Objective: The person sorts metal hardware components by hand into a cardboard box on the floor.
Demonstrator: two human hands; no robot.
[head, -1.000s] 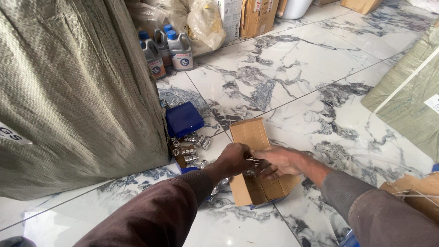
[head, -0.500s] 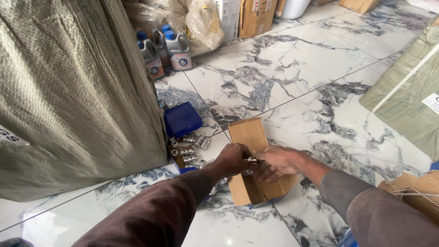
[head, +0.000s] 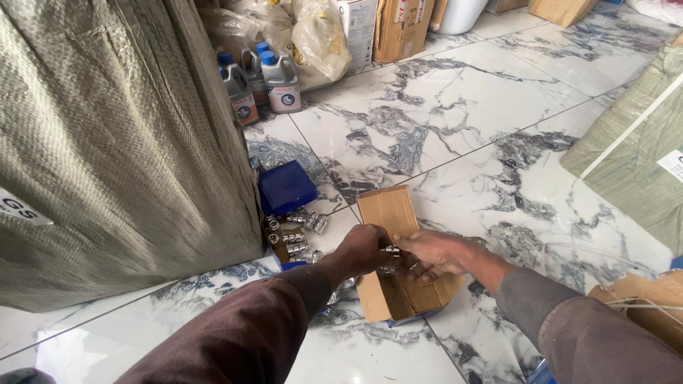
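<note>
Crouching over a cardboard box [head: 398, 299] on the marble floor [head: 455, 107], both hands meet: left hand [head: 363, 249] and right hand [head: 434, 254] fingers pinch one small metal fitting [head: 390, 250] just above it. More fittings [head: 295, 231] lie near a blue box [head: 286, 186].

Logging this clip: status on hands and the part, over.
Left hand and right hand both pinch a small metal fitting over the open cardboard box. Nothing in the way.
</note>
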